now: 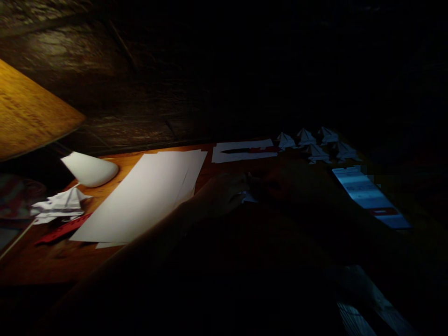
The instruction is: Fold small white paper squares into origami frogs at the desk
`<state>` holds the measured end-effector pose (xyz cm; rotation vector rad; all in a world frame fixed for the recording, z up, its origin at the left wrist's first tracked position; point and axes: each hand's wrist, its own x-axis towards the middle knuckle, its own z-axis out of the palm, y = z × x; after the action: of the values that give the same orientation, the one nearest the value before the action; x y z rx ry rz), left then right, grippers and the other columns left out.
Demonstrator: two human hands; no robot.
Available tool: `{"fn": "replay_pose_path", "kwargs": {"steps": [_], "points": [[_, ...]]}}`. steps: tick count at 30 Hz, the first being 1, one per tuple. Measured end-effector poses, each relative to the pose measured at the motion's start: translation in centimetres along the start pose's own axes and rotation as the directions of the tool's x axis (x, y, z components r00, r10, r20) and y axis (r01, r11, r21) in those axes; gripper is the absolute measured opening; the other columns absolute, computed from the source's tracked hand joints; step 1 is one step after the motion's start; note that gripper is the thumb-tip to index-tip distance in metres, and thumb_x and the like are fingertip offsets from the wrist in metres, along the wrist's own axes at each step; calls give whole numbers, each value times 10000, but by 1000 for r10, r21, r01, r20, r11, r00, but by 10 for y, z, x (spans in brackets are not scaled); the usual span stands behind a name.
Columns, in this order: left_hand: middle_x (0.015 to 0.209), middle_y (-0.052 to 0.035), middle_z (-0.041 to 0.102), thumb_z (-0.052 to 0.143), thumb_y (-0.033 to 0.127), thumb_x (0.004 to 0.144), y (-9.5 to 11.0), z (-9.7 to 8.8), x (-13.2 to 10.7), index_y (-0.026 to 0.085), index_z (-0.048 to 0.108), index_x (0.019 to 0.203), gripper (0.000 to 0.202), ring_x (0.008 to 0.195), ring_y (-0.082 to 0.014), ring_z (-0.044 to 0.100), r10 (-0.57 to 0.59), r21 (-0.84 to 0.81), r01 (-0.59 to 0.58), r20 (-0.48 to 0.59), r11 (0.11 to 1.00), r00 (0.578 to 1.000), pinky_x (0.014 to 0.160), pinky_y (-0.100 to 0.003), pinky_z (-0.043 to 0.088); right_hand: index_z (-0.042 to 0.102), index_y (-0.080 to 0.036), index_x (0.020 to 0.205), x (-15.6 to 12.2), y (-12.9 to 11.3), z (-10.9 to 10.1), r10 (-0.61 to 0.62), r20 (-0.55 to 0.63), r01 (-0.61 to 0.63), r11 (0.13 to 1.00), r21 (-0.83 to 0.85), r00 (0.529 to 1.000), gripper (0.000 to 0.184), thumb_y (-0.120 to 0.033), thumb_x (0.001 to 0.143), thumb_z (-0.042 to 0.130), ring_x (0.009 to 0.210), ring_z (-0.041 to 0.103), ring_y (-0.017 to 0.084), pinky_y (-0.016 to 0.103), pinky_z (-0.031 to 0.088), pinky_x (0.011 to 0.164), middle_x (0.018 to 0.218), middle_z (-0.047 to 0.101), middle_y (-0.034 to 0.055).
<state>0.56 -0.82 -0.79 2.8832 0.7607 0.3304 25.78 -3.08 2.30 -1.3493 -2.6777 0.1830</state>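
The scene is very dark. My left hand [224,193] rests on the wooden table [70,261] with its fingers curled over a small white folded paper [249,197]. My right hand [280,184] is close beside it on the right, touching the same paper; its fingers are lost in shadow. A stack of blank white sheets [147,196] lies just left of my left hand.
Several folded paper figures [315,143] stand at the far edge. A white sheet with a dark red-handled tool [245,150] lies behind the hands. A lit phone [371,196] lies right. A white lamp base [91,169], crumpled paper [59,205] and a red ruler [63,228] sit left.
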Motion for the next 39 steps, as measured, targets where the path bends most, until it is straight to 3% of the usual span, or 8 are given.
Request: {"fn": "replay_pose_path", "kwargs": {"steps": [3,8,14,19,28,35,39], "points": [[1179,-71,636,565,218,956,-1,-2,-1,209,661,1151,218,1058,-232,625,9,-24,-9,5,1000,1000,903,-367,495,819,-262,958,1,-2,-2,3,48,-4,1000,20,999,263,-307,888,570,630,611,149,269,289,558,827,772,36],[1199,-70,634,566,205,948,-4,-1,-3,218,650,1194,260,1088,-226,616,28,-61,-28,3,998,1000,956,-378,485,815,-287,1023,2,4,0,-7,98,3,999,45,995,285,-318,886,567,611,602,142,264,284,547,836,773,28],[1210,-85,632,562,223,940,-4,-1,-1,195,656,1140,223,1074,-243,618,23,-50,-22,21,998,1000,927,-394,485,810,-263,1009,1,-1,-1,-19,98,29,995,-94,995,286,-315,889,556,602,570,148,277,249,557,803,756,50],[1217,-87,633,565,215,927,-3,-1,0,199,623,1108,191,1071,-246,608,11,-62,-10,5,998,1000,942,-402,473,760,-292,1162,0,-12,-2,-38,65,45,993,-105,997,337,-287,904,543,610,584,155,277,239,556,842,757,57],[1099,-75,642,576,211,905,-5,1,-1,197,602,1046,144,957,-226,606,-23,-75,23,5,997,1000,823,-360,476,716,-320,1263,4,-2,9,-71,63,76,995,-70,995,407,-289,892,551,677,628,179,288,258,573,916,773,56],[1113,-70,643,584,204,906,-5,0,-1,195,606,1036,133,981,-221,609,-7,-79,6,-11,997,1000,860,-357,481,785,-285,1054,4,-6,4,-25,54,26,999,-23,998,280,-293,914,542,735,654,183,288,283,588,921,774,42],[1116,-64,636,588,216,920,-6,0,-2,202,608,1052,134,986,-222,605,1,-61,-2,-11,998,1000,864,-363,479,786,-283,1031,5,-5,4,-31,37,32,999,-24,999,257,-293,901,566,720,636,180,289,268,582,912,771,37]]}}
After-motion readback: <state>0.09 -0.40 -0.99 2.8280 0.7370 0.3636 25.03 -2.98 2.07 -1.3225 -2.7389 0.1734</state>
